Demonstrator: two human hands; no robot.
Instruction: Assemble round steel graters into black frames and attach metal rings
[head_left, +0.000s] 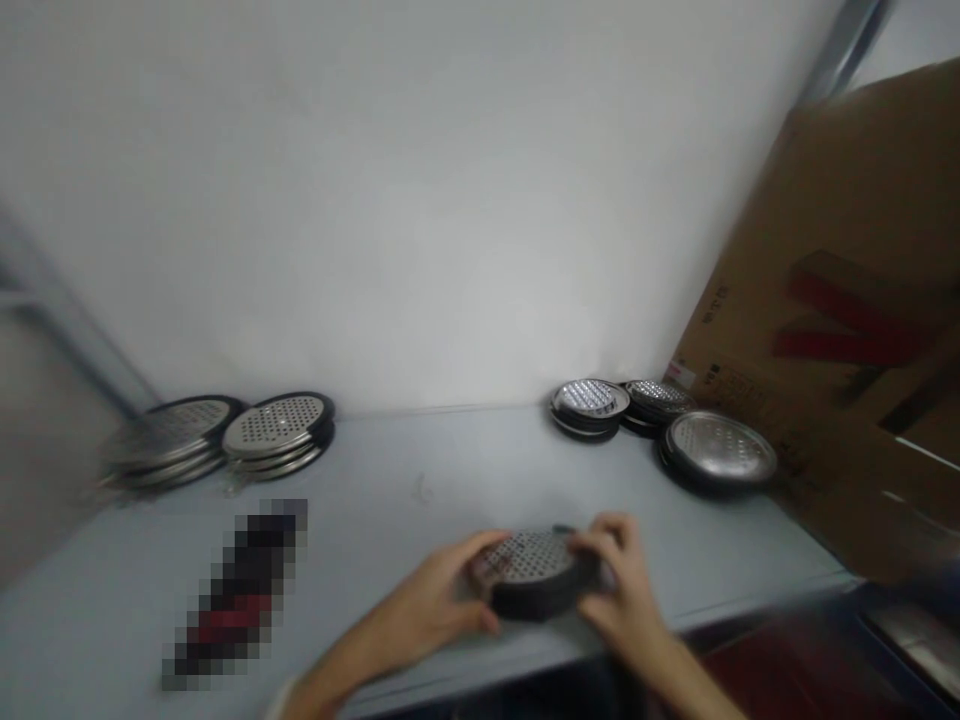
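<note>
Metal disc stack (534, 572): perforated, dark-rimmed, near centre of the worktop (450, 470).
Left hand (439, 600): grip clasps its left edge.
Right hand (622, 590): grip clasps its right edge.
Progress: left stacks (279, 430) and right stacks (592, 405) lie far back; one stack is in hand.

Left grip (442, 600) and right grip (619, 585): both bare. Pale sleeve edge (276, 702) low on left arm, blurred.

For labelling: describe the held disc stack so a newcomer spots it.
Grey table, front edge, centre. The left hand and right hand clasp a dark stack of perforated discs. The left stacks and right stacks sit untouched by the wall.
</note>
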